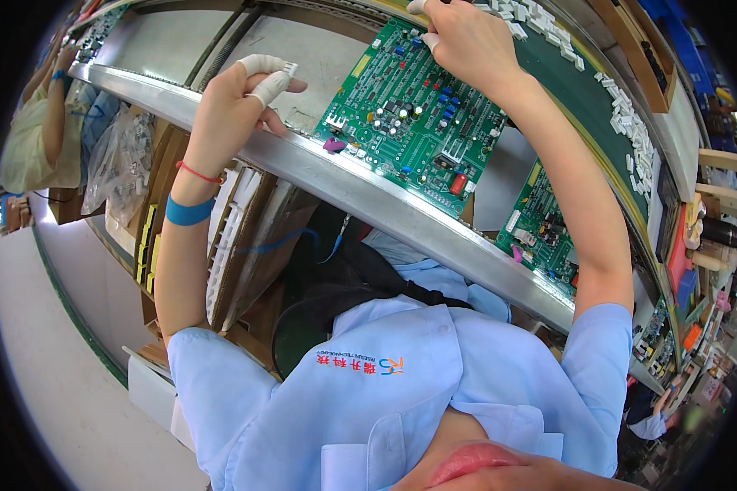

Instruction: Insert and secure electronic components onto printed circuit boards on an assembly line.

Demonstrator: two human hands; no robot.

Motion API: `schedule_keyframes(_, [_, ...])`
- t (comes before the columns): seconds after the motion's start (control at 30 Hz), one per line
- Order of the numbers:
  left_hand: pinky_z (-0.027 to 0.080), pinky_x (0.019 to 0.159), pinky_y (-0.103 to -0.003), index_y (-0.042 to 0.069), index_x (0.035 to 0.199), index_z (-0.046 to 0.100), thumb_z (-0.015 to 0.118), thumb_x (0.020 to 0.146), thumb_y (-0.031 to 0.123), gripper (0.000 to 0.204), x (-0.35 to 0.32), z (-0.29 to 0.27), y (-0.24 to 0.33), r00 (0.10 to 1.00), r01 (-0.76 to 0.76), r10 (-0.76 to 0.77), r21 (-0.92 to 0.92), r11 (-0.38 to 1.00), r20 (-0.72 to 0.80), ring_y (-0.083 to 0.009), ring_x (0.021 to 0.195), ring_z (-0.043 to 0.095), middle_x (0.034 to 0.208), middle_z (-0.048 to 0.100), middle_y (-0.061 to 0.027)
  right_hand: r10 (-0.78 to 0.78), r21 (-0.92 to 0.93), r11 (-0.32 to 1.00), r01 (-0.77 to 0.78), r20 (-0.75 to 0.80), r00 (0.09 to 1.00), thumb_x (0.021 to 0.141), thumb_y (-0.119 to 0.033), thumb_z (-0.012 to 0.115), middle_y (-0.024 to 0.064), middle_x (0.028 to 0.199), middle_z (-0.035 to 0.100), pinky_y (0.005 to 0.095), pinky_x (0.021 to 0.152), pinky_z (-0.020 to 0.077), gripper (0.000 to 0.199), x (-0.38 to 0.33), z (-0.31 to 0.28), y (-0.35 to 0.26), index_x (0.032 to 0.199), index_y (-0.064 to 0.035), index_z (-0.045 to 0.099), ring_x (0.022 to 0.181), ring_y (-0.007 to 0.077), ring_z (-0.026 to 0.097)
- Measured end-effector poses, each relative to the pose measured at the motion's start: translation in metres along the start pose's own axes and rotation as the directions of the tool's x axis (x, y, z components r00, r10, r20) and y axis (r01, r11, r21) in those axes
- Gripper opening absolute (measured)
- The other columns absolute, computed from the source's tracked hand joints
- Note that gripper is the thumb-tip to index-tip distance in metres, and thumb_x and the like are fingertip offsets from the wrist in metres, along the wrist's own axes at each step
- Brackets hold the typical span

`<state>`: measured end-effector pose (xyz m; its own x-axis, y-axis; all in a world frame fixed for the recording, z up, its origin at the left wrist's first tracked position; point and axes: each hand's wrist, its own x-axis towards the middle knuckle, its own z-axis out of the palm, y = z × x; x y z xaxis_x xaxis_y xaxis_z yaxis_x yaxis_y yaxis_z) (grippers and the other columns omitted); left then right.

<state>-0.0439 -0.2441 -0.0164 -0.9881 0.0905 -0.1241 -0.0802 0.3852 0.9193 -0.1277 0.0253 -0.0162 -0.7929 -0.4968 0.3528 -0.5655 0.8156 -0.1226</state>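
My left hand [254, 98] is raised left of a large green circuit board [418, 123]. White finger cots cover its thumb and forefinger, which pinch a small white connector [290, 69]. At the board's far edge is my right hand [473, 47], also wearing white finger cots. Its thumb and forefinger are apart, with nothing visible between them; the other fingers are largely hidden. The board carries blue, red and white components. A purple piece [333, 145] sits at its near left corner.
A second green circuit board [540, 221] lies to the right, partly behind my right forearm. A metal rail [352, 176] runs along the near side. Many white connectors [626, 123] are scattered on the green far surface. Another person's arm [56, 106] shows at far left.
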Motion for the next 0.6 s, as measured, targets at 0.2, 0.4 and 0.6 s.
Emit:
schedule_keyframes(0.2, [0.04, 0.054, -0.023, -0.001, 0.088, 0.067, 0.069, 0.087, 0.022, 0.023, 0.009, 0.015, -0.003, 0.988, -0.153, 0.148, 0.389, 0.908, 0.041, -0.0057, 0.058, 0.049, 0.068, 0.06, -0.0006, -0.059, -0.032, 0.998, 0.058, -0.05, 0.997, 0.078, -0.005, 0.058, 0.0139, 0.078, 0.063, 0.04, 0.066, 0.0516, 0.02, 0.0, 0.01, 0.006, 0.097, -0.0064, 0.062, 0.08, 0.03, 0.063])
schedule_keyframes(0.4, [0.044, 0.056, -0.027, -0.004, 0.085, 0.069, 0.07, 0.084, 0.021, 0.025, 0.007, 0.025, 0.005, 0.996, -0.076, 0.044, 0.527, 0.847, 0.072, -0.0106, 0.058, 0.054, 0.065, 0.063, -0.008, -0.048, -0.061, 0.997, 0.046, -0.031, 0.998, 0.079, -0.006, 0.058, 0.013, 0.075, 0.064, 0.04, 0.064, 0.0518, 0.011, -0.004, 0.007, 0.001, 0.089, -0.0054, 0.062, 0.079, 0.0285, 0.064])
schedule_keyframes(0.6, [0.05, 0.062, -0.039, 0.001, 0.076, 0.071, 0.07, 0.077, 0.027, 0.026, 0.009, 0.031, 0.016, 0.996, -0.082, 0.048, 0.666, 0.742, 0.07, -0.033, 0.063, 0.063, 0.065, 0.064, -0.0172, 0.016, -0.042, 0.999, -0.015, 0.031, 0.999, 0.082, -0.013, 0.062, 0.0134, 0.077, 0.065, 0.0394, 0.064, 0.0522, 0.011, -0.006, -0.01, -0.005, 0.091, -0.0068, 0.063, 0.082, 0.0283, 0.065])
